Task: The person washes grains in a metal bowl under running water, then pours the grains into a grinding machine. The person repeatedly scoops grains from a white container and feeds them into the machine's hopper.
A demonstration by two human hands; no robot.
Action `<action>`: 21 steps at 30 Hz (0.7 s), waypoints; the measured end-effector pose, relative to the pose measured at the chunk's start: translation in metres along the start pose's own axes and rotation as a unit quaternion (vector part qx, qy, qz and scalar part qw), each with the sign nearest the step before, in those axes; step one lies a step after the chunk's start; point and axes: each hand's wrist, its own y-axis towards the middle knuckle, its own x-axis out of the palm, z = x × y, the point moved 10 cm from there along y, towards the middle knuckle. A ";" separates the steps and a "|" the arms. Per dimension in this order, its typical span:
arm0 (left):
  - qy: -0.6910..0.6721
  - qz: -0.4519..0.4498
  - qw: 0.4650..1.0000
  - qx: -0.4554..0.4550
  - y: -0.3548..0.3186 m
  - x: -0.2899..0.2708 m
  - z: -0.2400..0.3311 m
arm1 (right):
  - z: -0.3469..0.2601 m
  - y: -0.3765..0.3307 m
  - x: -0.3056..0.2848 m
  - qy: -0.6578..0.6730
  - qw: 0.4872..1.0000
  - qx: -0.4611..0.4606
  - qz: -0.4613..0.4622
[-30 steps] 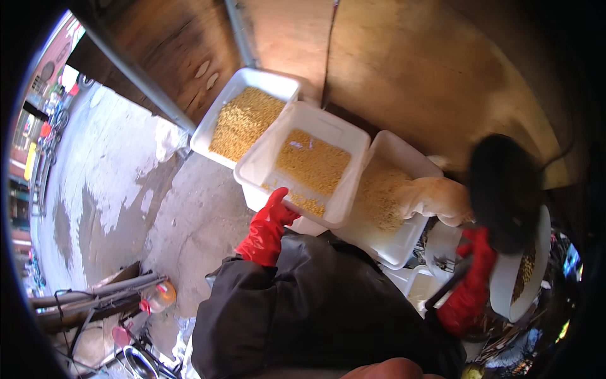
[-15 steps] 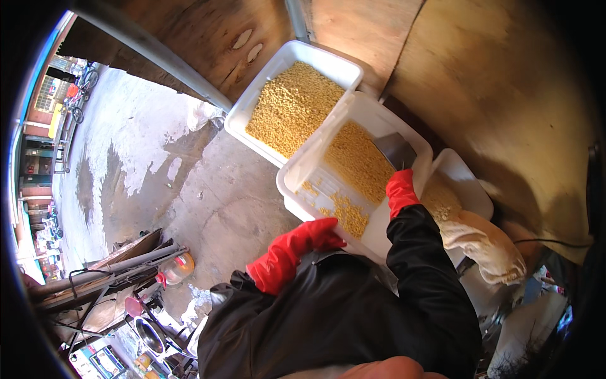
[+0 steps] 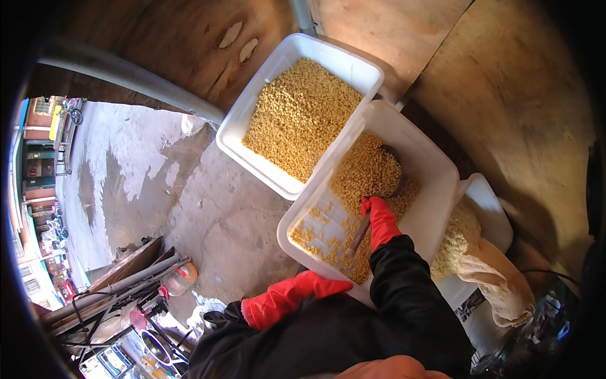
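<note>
My right hand (image 3: 379,221), in a red rubber glove, is closed around the handle of a metal scoop (image 3: 360,239). The scoop's dark round bowl is heaped with small yellow grains, perhaps soybeans, inside the nearer white plastic bin (image 3: 429,164). More loose yellow grains (image 3: 303,235) lie thinly over that bin's floor, toward its near left side. At the bin's near rim my left hand (image 3: 315,289), gloved in red too, lies with its fingers stretched along the edge; its fingertips are partly hidden against the rim.
Behind and left stands a second white bin (image 3: 252,155), well filled with yellow grains (image 3: 300,114). To the right a third white container (image 3: 495,215) has paler meal and a cloth sack (image 3: 499,278). Wooden panels (image 3: 505,82) close off the back. A plastic bottle (image 3: 180,279) lies lower left.
The scoop has swung from the bin's right side into the grains, and its bowl is now full. My right hand has moved slightly left and down. The left hand stays at the near rim.
</note>
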 end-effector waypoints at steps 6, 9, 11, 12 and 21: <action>-0.193 0.051 0.978 -0.061 -0.013 0.002 -0.012 | -0.035 -0.039 0.078 -0.252 0.866 -0.151 -0.405; -0.067 0.035 0.997 -0.004 -0.007 0.010 -0.015 | -0.035 -0.073 0.081 -0.172 0.909 -0.105 -0.365; 0.238 0.014 0.969 0.064 -0.006 0.015 0.015 | -0.027 -0.101 0.077 -0.057 0.939 0.030 -0.338; 0.422 0.004 0.901 0.103 -0.008 0.024 0.030 | -0.028 -0.118 0.076 -0.011 0.947 0.075 -0.312; -0.128 0.132 0.982 0.040 0.003 0.015 -0.048 | -0.082 -0.416 0.096 0.297 0.851 0.277 -0.333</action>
